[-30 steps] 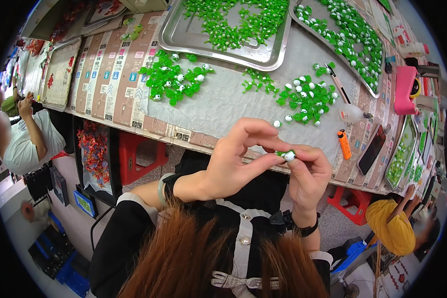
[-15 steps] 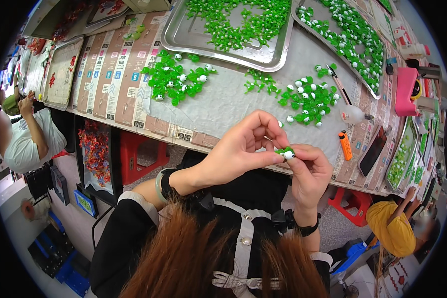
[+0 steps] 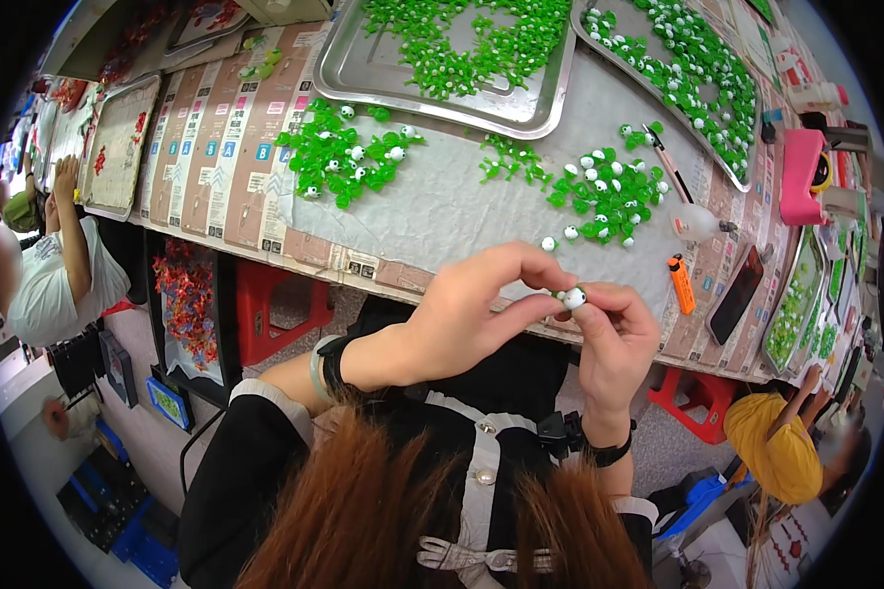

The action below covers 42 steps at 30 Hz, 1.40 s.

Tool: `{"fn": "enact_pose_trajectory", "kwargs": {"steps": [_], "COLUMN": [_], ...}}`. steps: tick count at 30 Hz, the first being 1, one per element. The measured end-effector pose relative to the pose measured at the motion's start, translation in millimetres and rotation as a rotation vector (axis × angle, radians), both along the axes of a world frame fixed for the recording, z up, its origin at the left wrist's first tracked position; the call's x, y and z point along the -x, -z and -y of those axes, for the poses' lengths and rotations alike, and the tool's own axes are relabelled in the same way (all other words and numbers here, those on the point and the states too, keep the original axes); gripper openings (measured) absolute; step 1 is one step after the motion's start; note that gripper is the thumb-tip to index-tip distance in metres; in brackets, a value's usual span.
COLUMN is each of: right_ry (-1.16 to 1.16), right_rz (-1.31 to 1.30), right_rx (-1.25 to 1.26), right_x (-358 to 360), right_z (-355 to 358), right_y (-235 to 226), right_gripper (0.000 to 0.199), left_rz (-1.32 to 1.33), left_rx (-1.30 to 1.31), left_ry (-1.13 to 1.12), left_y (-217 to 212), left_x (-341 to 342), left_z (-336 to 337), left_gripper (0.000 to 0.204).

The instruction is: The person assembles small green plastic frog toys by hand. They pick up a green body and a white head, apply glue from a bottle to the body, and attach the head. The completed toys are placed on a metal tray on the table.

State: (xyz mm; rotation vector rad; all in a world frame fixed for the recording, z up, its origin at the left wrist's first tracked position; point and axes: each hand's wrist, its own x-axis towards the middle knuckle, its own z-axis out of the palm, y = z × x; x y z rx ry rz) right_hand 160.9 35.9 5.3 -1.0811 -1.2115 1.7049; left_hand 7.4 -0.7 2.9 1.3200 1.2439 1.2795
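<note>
In front of my chest, over the table's near edge, a small green plastic piece with a white eye-like ball (image 3: 574, 297) is pinched between both hands. The thumb and fingertips of my left hand (image 3: 481, 306) close on its left side, hiding most of the green. My right hand (image 3: 614, 339) grips it from the right with thumb and forefinger. Beyond the hands lies a pile of green pieces with white balls (image 3: 609, 196); a similar pile (image 3: 339, 157) is farther left. Between them sit small plain green pieces (image 3: 511, 159).
A metal tray (image 3: 442, 120) of green pieces stands at the back, with another tray (image 3: 648, 90) to its right. A brush-like stick (image 3: 670, 162), a squeeze bottle (image 3: 695, 224), an orange cutter (image 3: 681, 285) and a phone (image 3: 736, 296) lie at right. Other people sit on both sides.
The held piece has turned, so more white and less green shows. My left fingers have moved slightly around it. At far left another person's hands have risen.
</note>
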Motion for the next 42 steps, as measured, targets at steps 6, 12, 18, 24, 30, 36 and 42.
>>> {"fn": "enact_pose_trajectory", "kwargs": {"steps": [6,12,18,24,30,36,42], "right_ry": [-0.018,-0.026,0.034,0.024,0.041,0.057,0.038], "right_rz": [-0.025,0.001,-0.048,-0.037,-0.073,-0.101,-0.286], "right_rx": [0.127,0.194,0.321,0.363,0.375,0.33,0.116], "right_x": [4,6,8,9,10,11,6], "right_z": [-7,-10,-10,-11,-12,-9,1], "right_y": [0,4,11,15,17,16,5], "right_gripper": [0.008,0.007,0.007,0.008,0.008,0.007,0.005], "left_rz": [0.559,0.596,0.584,0.657,0.705,0.729,0.349], "left_rx": [0.407,0.443,0.501,0.562,0.59,0.525,0.25], "left_ry": [0.009,-0.023,-0.046,-0.079,-0.079,-0.105,-0.045], "left_y": [-2,9,14,21,22,19,1], "left_x": [2,3,1,-1,-3,-5,-10], "left_z": [-5,-6,-7,-7,-9,-7,7], "left_gripper": [0.02,0.018,0.015,0.013,0.013,0.014,0.014]}}
